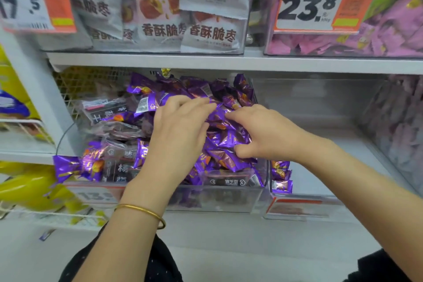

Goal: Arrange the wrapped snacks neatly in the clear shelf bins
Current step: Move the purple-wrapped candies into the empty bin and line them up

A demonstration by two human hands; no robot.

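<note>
Head view: the right hand (pixel 263 135) is pinching a bunch of purple wrapped snacks (pixel 229 139) between its bent thumb and curled fingers, with the index finger reaching left across the foil. The left hand (pixel 180 130) is lying palm-down on the same pile, its lightly bent fingertips touching a wrapper at the far side. Its thumb is hidden, so whether it is gripping anything cannot be told. A gold bangle (pixel 146 213) is circling the left wrist.

The snacks are heaping in the right and far parts of a clear bin (pixel 229 201) on the lower shelf. Dark see-through packets (pixel 114 117) are filling its left side. One purple snack (pixel 75 167) is hanging over the bin's near left corner.

Just right of this bin, a second clear bin (pixel 320 103) is holding a few purple snacks (pixel 280 176) in its near left corner.

Above, a white shelf board (pixel 206 62) is carrying a bin of white date packets (pixel 212 32). To its right, a bin of pink wrapped snacks (pixel 389 36) is bearing a price tag (pixel 313 4) reading 23.8. Yellow bags (pixel 27 188) are lying at the far left.
</note>
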